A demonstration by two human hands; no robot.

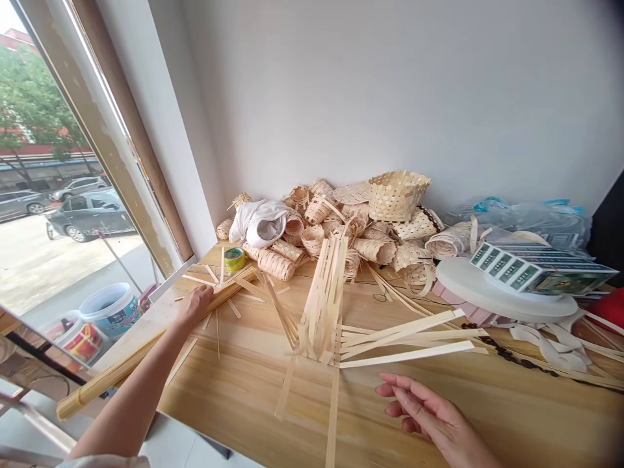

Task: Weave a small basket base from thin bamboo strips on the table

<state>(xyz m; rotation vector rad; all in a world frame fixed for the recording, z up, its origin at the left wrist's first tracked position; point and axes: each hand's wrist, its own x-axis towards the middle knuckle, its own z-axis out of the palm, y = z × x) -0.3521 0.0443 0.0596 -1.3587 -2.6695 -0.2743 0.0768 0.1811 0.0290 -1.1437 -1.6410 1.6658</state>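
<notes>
A partly woven basket [319,325] of pale flat strips stands on the table in front of me. Some of its strips rise upright, others fan out to the right, and a few lie toward me. My left hand [197,304] reaches out to the left, its fingers curled down over a long bundle of bamboo strips [141,351]; the fingertips are partly hidden. Below the basket's right-hand strips hovers my right hand [424,413], fingers loosely bent and apart, holding nothing and not touching the basket.
Woven baskets and rolls [277,261] are heaped against the wall, beside a white cloth [258,218]. A tape roll [234,259] sits near the bundle. At right, boxes [541,266] rest on a round white disc [453,286]. Buckets [110,309] stand left of the table.
</notes>
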